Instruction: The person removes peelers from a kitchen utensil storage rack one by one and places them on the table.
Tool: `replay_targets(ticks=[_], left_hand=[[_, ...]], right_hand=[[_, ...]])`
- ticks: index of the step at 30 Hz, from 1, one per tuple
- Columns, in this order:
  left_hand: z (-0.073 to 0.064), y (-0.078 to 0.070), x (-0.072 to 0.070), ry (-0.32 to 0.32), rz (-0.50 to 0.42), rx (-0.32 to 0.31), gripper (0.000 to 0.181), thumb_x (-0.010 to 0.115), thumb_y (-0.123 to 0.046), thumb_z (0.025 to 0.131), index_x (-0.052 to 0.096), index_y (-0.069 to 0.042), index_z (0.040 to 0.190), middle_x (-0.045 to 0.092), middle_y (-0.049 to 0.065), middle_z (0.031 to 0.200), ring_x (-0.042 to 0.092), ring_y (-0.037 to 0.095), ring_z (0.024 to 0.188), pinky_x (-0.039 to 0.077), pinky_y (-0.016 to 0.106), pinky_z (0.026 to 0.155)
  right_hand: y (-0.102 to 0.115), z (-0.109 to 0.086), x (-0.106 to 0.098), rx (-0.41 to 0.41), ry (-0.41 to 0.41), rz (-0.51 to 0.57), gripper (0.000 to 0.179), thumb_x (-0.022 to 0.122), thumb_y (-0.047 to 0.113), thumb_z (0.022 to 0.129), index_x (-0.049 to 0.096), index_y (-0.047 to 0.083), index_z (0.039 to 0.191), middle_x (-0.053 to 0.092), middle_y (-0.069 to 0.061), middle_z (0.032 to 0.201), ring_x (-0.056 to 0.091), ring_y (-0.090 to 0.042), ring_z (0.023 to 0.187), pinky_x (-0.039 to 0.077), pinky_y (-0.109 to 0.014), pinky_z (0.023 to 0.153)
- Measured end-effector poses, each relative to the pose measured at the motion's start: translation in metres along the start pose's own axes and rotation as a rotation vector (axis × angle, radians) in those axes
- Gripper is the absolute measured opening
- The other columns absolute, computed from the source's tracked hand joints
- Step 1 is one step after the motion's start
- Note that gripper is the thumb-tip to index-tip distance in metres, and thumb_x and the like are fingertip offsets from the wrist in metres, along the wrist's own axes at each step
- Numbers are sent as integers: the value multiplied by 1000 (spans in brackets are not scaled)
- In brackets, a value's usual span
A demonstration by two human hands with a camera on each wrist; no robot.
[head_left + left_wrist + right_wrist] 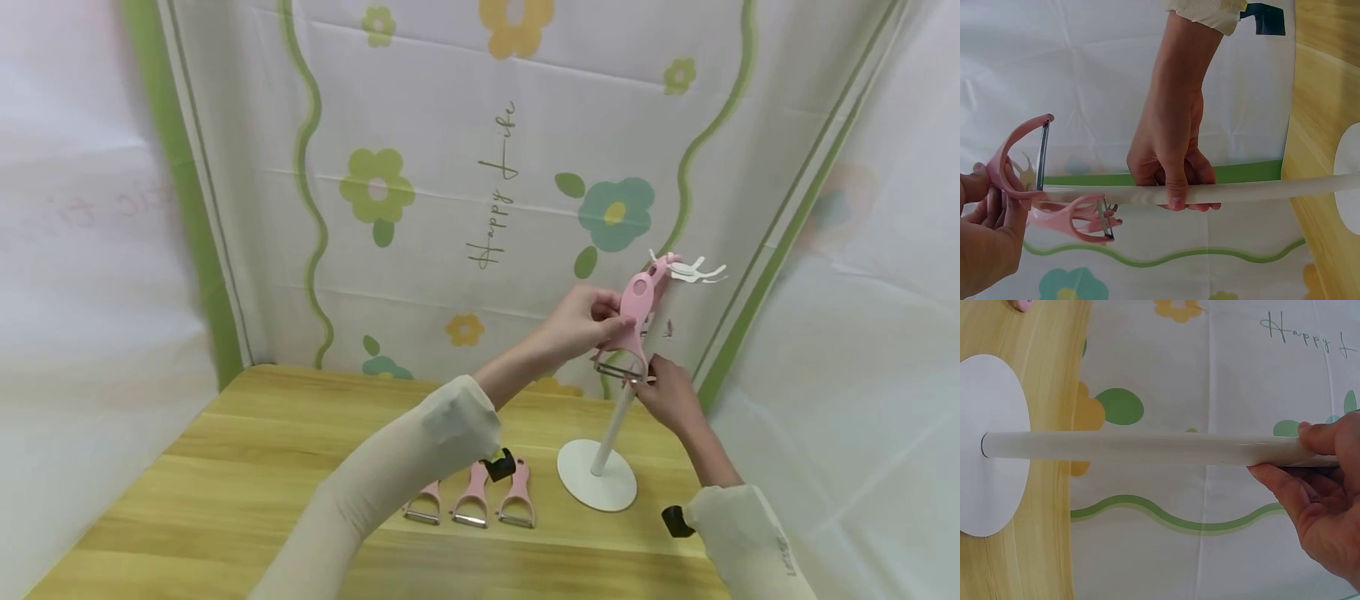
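A pink peeler [636, 310] is pinched between the thumb and fingers of my left hand [581, 323], close to the top of a white stand. Its blade points down; whether its handle touches a hook cannot be told. Below it, my right hand [670, 396] grips the stand's pole [1147, 447], thumb on one side and fingers on the other. At least one more pink peeler [1060, 219] hangs by the pole in the left wrist view, partly overlapped. White hooks [693, 271] spread from the stand's top. The round base [585, 487] rests on the table.
Three pink peelers [516, 500] lie in a row on the wooden table [225, 467], left of the base; my left sleeve partly covers the leftmost. A flowered curtain [450, 108] hangs behind, and pale sheets [862, 333] enclose the sides.
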State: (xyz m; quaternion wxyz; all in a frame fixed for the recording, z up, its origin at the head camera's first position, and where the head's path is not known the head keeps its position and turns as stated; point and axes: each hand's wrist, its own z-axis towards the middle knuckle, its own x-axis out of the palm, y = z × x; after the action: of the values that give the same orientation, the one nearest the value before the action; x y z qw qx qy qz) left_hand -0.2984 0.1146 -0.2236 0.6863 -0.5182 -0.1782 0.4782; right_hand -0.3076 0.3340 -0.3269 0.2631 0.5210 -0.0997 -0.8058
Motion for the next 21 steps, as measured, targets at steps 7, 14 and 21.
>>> replay_targets(ticks=[7, 14, 21], left_hand=[[-24, 10, -13, 28, -24, -6, 14, 60, 1, 97, 66, 11, 104, 66, 12, 81, 59, 8, 65, 53, 18, 60], [-53, 24, -23, 47, -65, -37, 12, 61, 4, 94, 65, 12, 101, 65, 7, 78, 61, 8, 66, 57, 20, 63], [-84, 41, -39, 21, -15, -108, 10, 62, 3, 93, 66, 10, 98, 66, 6, 78, 61, 7, 67, 56, 19, 64]], right_hand=[[-1, -1, 3, -8, 2, 34, 24, 59, 14, 99, 59, -9, 106, 69, -29, 99, 69, -41, 88, 61, -47, 70], [2, -4, 3, 16, 10, 57, 28, 58, 18, 101, 60, -9, 108, 68, -31, 104, 68, -47, 98, 62, -48, 73], [2, -4, 4, -5, 1, 53, 25, 59, 18, 101, 62, -7, 105, 70, -29, 101, 68, -47, 98, 62, -49, 73]])
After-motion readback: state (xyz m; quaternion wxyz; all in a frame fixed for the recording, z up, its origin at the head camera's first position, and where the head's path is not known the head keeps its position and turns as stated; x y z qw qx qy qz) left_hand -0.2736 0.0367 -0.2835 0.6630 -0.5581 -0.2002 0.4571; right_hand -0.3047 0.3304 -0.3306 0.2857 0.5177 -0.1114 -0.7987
